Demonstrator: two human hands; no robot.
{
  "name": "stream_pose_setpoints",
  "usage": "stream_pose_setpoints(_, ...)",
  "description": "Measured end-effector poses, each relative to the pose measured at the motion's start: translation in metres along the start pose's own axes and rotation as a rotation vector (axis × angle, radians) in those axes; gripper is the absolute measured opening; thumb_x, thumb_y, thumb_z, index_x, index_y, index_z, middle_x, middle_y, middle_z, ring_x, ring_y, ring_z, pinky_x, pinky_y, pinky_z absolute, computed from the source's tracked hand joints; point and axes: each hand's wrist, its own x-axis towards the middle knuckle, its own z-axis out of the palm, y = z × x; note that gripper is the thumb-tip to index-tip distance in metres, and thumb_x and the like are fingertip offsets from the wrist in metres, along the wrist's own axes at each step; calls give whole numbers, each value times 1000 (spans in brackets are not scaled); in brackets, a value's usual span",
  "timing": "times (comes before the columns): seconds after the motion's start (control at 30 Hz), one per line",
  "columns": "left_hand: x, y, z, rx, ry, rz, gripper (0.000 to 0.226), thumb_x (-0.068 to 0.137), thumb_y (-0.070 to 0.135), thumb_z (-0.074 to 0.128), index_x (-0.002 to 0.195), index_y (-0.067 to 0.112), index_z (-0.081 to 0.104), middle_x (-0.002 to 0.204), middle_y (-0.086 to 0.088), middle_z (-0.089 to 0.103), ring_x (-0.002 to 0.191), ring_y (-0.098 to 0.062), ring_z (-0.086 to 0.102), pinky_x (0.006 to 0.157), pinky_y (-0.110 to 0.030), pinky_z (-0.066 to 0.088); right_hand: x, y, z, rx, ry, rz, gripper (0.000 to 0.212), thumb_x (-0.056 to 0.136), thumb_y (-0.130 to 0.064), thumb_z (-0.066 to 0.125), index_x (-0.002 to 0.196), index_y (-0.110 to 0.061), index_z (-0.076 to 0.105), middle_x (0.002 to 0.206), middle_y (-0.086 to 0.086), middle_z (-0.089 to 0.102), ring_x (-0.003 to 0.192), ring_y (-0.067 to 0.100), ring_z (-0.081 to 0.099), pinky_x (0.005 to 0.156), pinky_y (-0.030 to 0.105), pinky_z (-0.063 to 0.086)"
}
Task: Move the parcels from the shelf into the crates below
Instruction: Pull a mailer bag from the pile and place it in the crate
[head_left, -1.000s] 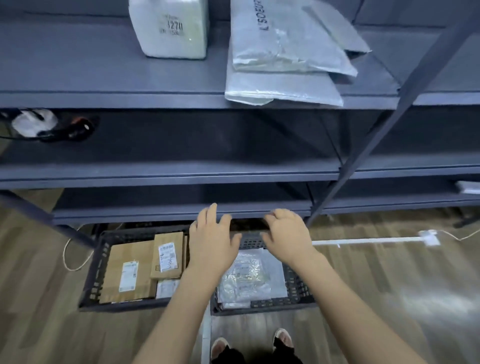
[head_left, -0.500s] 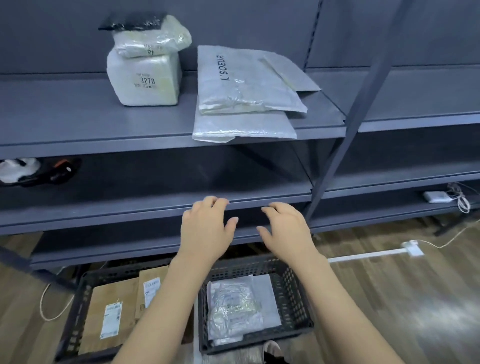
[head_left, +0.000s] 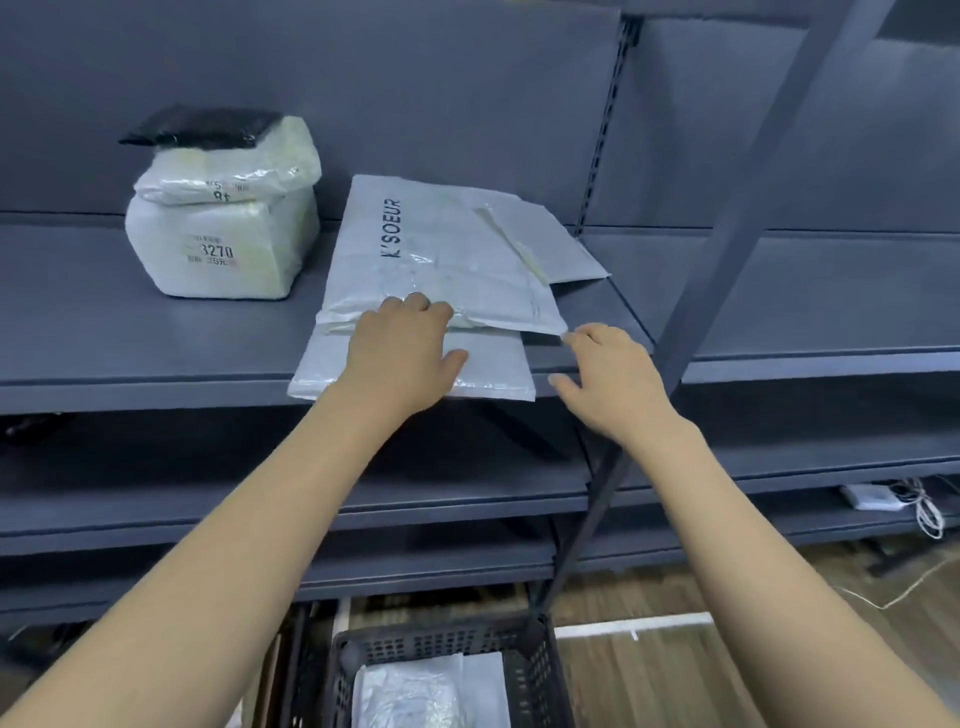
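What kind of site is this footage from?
Probably a parcel sorting or storage room: grey metal shelving holding white plastic mailer bags and a numbered white wrapped bundle, with a black perforated plastic crate on the wooden floor.

Left hand grips K'SOEUR mailer; right hand open beside it.

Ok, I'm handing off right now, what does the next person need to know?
Left hand: fingers curled on the near edge of the top mailer, on the shelf.
Right hand: open, at that mailer's near right corner, holding nothing.
Done: one clear bag in the crate below.
Left: top mailer, flat mailer under it, a grey one behind, and the stacked white parcels to the left.
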Motion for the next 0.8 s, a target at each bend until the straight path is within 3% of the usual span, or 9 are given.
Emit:
stream_pose_setpoints(0.3, 144, 21, 23, 206, -81, 40, 44, 93, 26, 47, 134, 13, 40, 129, -10, 46, 117, -30, 43, 90, -39, 36, 123, 69, 10, -107, -129, 53, 39, 92, -24, 51, 125, -3, 48, 128, 14, 48, 117, 30, 44, 88, 33, 40)
stream_pose_setpoints(0.5, 220, 25, 43, 330, -88, 85, 62, 88, 19, 53, 143, 19, 26, 143, -9, 33, 127, -30, 36, 98, -39, 33, 176, 92, 43, -197, -85, 30, 37, 90, -17, 51, 124, -6, 42, 124, 13, 48, 111, 29, 46, 84, 32, 36)
stream_pose_setpoints(0.67, 245, 40, 58, 447, -29, 233, 53, 88, 18, 52, 138, 19, 33, 135, -6, 42, 124, -27, 39, 98, -37, 32, 195, 100, 60, -216, -17, 4, 42, 93, -14, 47, 133, -8, 38, 128, 10, 48, 114, 28, 46, 82, 32, 36)
stream_pose_setpoints(0.8, 241, 49, 60, 457, -29, 277, 41, 88, 10, 46, 128, 19, 47, 125, -4, 51, 119, -26, 44, 97, -36, 32, 195, 98, 56, -218, 24, 25, 26, 93, -5, 44, 118, -9, 51, 116, 8, 55, 108, 26, 50, 66, 30, 32)
